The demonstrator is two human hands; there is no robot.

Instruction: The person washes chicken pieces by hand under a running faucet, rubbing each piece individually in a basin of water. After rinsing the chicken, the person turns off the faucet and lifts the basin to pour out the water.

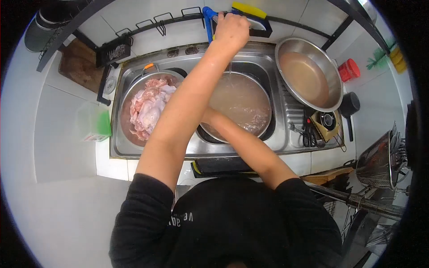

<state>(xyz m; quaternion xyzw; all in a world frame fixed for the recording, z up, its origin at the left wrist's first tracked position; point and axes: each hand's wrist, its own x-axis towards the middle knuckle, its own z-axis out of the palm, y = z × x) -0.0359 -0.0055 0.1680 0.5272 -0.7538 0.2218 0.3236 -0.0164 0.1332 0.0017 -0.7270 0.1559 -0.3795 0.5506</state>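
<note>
My left hand (233, 30) is raised to the wall behind the sink, its fingers curled over something that the hand itself hides. A thin stream or spout (230, 67) shows below it, and a blue handle or pipe (208, 23) stands just left of it. Under my arms, a round basin of cloudy water (241, 100) sits in the right sink bowl, its surface rippled. My right hand (206, 115) reaches to this basin's left side; its fingers are hidden behind my left forearm. Raw chicken pieces (149, 107) are heaped in the metal basin (126, 100) on the left.
A large metal bowl with murky water (306, 78) rests on the drainboard at right. Near it are scissors (308, 134), a fork (295, 129), a red cup (349, 70) and a black-handled pan (350, 105). A green-and-clear container (96, 123) stands left. A black rack (170, 20) lines the wall.
</note>
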